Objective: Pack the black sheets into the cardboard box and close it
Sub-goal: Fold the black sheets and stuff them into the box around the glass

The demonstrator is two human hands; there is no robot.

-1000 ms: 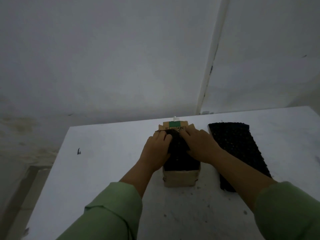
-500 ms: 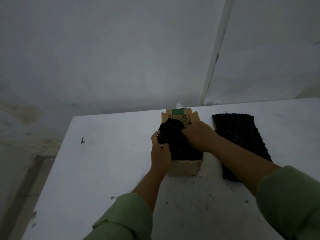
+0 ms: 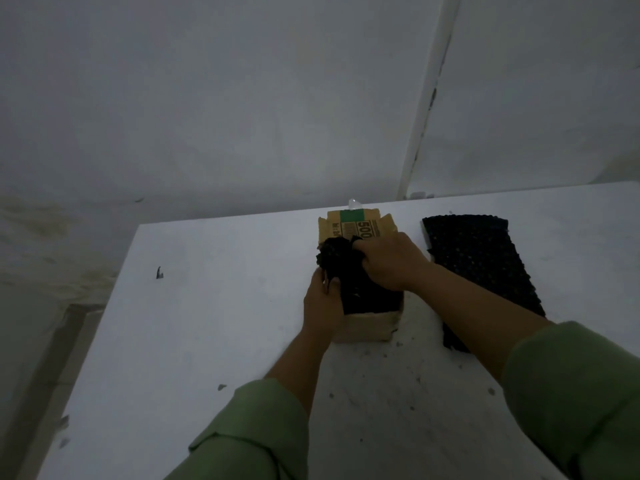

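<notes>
A small cardboard box stands open on the white table, its printed far flap upright. A black dimpled sheet fills the box, its far end bunched and raised above the rim. My right hand grips that bunched end from the right. My left hand lies against the box's left side, fingers pinching the sheet's left edge. A second stack of black sheets lies flat on the table to the right of the box, partly hidden by my right forearm.
Small dark crumbs are scattered on the table in front of the box. A little dark scrap lies at the far left. The wall rises just behind the table's far edge. The table's left edge drops to the floor.
My left hand slid from on top of the sheet down to the box's left side. The sheet's far end rose and bunched in my right hand, uncovering the far flap.
</notes>
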